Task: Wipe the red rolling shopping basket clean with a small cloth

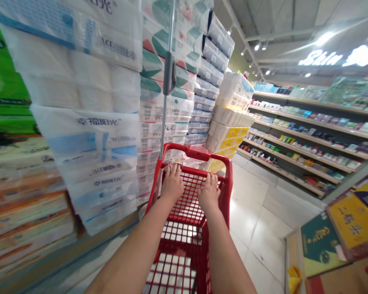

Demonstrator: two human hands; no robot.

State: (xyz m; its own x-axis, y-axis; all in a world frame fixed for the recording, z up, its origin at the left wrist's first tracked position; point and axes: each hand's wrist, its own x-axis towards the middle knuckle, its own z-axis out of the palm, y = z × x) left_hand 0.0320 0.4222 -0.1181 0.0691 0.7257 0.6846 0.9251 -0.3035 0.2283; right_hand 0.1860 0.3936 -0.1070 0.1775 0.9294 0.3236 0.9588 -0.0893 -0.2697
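Observation:
A red plastic shopping cart (227,192) stands in front of me in a shop aisle. My left hand (171,183) lies on its red crossbar with the fingers curled over it. My right hand (209,192) grips the same bar a little to the right, fingers also bent over the edge. Both forearms reach out over the cart's red mesh basket (174,261). The white floor shows through the mesh.
Tall stacks of wrapped toilet-paper packs (92,122) rise close on the left, with a metal pole (168,77) beside them. More stacked packs (230,118) stand ahead. Product shelves (306,143) line the right. Boxes (331,241) sit near right. A tiled floor (257,212) runs ahead.

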